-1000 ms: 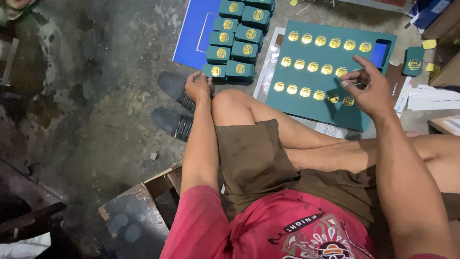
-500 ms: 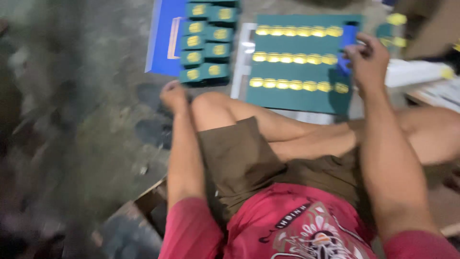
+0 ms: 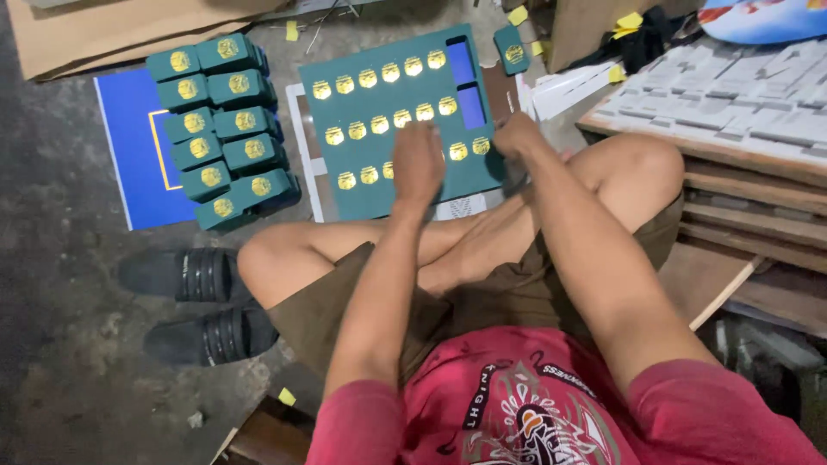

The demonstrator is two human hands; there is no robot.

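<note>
About 12 small dark-green gold-stamped cards [image 3: 226,129] lie stacked; the large green printed card sheet [image 3: 392,120] remains mostly unpunched. Left hand [image 3: 418,164] presses flat, grasping nothing; right hand [image 3: 515,136] looks clenched at the sheet's edge.

The sheet of emblems [image 3: 388,120] lies on the floor before the seated person's crossed legs. Left hand [image 3: 418,164] rests on it, right hand [image 3: 517,135] at its right edge. Stacked small boxes [image 3: 226,129] sit left of it, on a flat board [image 3: 129,155]. Sandals [image 3: 202,306] lie nearer, beside the left knee.
</note>
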